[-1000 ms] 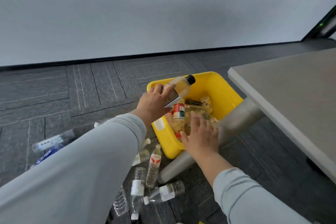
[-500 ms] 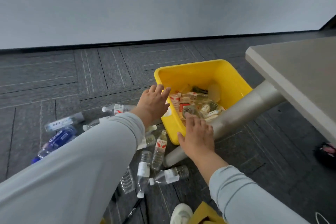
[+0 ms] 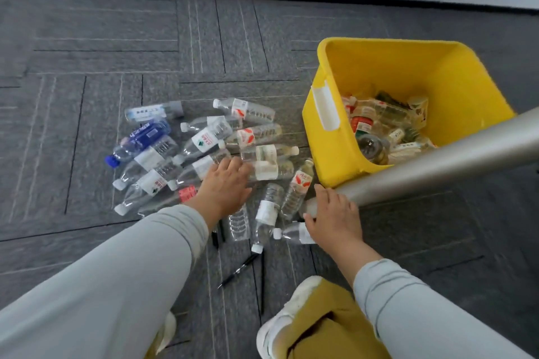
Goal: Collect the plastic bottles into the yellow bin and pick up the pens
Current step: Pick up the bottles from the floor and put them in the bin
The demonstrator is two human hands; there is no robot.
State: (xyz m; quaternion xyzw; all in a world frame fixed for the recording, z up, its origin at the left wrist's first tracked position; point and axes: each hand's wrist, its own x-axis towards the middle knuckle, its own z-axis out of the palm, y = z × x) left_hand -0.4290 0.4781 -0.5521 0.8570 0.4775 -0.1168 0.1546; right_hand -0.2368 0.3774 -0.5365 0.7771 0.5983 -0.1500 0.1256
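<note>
The yellow bin (image 3: 455,81) stands on the carpet at the right, with several bottles lying in its bottom. Left of it, a heap of clear plastic bottles (image 3: 204,140) lies on the floor, among them a blue one (image 3: 143,135). My left hand (image 3: 224,186) is spread flat over the near edge of the heap, fingers apart, touching a bottle. My right hand (image 3: 332,216) hovers open over a small bottle (image 3: 294,233) beside the table leg. A black pen (image 3: 237,270) lies on the carpet below the heap; another dark pen (image 3: 215,237) shows under my left wrist.
A thick silver table leg (image 3: 437,166) slants across the bin's near corner down to the floor by my right hand. My white shoes (image 3: 287,312) and yellow trousers are at the bottom. A wall with black skirting runs along the top.
Both hands have left the bin and dropped to the bottles on the floor; the bottle my left hand held a second ago is gone from it. The view has tilted down.
</note>
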